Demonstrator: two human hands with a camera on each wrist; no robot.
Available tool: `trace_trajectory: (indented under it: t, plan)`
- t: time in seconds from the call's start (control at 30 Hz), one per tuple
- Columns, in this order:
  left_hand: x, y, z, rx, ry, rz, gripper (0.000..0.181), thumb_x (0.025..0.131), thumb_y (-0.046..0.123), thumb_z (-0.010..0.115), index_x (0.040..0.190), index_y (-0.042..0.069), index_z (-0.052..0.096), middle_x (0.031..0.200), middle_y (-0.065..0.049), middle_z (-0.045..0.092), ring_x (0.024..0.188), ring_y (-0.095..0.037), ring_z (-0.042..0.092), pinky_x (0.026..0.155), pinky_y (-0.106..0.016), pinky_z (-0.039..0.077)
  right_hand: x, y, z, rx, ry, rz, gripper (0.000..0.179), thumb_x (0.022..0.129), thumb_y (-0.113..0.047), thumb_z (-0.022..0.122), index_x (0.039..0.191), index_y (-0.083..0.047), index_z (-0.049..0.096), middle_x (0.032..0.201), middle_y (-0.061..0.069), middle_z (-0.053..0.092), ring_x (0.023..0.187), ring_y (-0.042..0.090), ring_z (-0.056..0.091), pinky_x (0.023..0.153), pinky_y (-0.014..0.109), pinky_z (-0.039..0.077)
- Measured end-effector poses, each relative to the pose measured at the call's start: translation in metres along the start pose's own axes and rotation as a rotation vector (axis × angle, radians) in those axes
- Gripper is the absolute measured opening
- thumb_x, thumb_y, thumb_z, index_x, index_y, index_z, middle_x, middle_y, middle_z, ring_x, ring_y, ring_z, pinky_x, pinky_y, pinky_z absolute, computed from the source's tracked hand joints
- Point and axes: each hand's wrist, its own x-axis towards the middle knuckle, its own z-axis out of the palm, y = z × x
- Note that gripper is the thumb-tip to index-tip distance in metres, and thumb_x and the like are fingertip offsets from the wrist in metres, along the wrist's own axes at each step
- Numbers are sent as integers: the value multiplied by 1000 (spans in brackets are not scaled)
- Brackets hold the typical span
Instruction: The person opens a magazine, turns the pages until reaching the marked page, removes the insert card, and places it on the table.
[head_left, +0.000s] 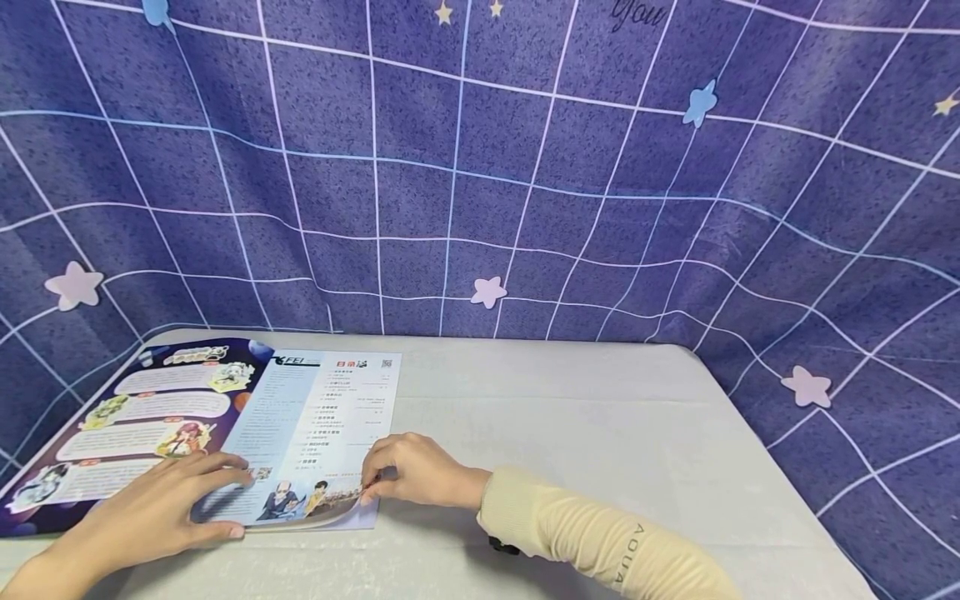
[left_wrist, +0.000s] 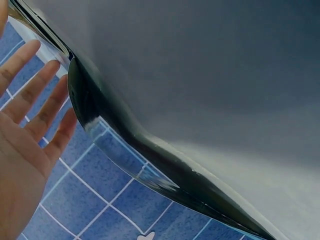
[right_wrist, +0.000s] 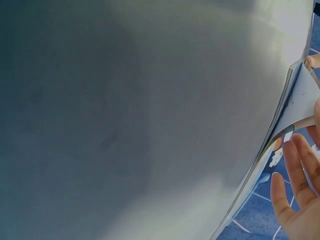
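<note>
An open magazine (head_left: 337, 450) lies flat on the table, with a dark purple illustrated page (head_left: 138, 408) on its left side and a white and pale blue contents page on its right. My left hand (head_left: 161, 500) rests across the lower middle of the spread, fingers extended and thumb at the bottom edge. With thumb and fingers, my right hand (head_left: 408, 471) pinches the lower right corner of the contents page. That corner is raised and bent, and a white sheet shows beneath it. In the right wrist view the page (right_wrist: 300, 102) curls away from the stack.
A pale grey cloth covers the table (head_left: 585, 450), which extends to the right of the magazine. Behind and around it hangs a blue-purple curtain (head_left: 420, 200) with grid lines and stars. A dark band (head_left: 504, 547) shows under the cuff of my right sleeve (head_left: 585, 533).
</note>
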Motion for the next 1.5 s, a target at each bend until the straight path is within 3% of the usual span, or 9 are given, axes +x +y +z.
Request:
trace_trajectory:
  t: [0.3, 0.67, 1.1, 1.5]
  plan:
    - [1, 1, -3, -21, -25, -20, 44, 59, 59, 74, 93, 31, 66, 100, 10, 61, 93, -22, 59, 76, -45, 44, -2, 2, 0, 24, -32, 42, 29, 73, -39, 72, 92, -18, 68, 97, -11, 66, 89, -4, 57, 83, 5, 39]
    - [0, 3, -5, 0, -26, -39, 39, 60, 57, 74, 91, 36, 65, 98, 14, 61, 90, -18, 60, 77, -39, 42, -3, 1, -2, 43, -73, 57, 33, 71, -41, 72, 95, -20, 68, 102, -12, 65, 98, -2, 55, 90, 10, 39]
    - [2, 3, -7, 13, 7, 1, 35, 62, 53, 76, 90, 35, 65, 92, 20, 60, 83, -9, 61, 72, -36, 48, -4, 3, -4, 12, -25, 20, 13, 85, -26, 64, 93, -17, 69, 98, -10, 66, 97, 0, 58, 90, 10, 41]
    - [3, 0, -10, 30, 28, 29, 33, 62, 49, 77, 89, 32, 67, 90, 20, 61, 81, -7, 61, 70, -33, 48, -5, 6, -2, -4, 19, 67, 22, 86, -27, 63, 105, -14, 65, 106, -7, 65, 101, 4, 57, 90, 13, 41]
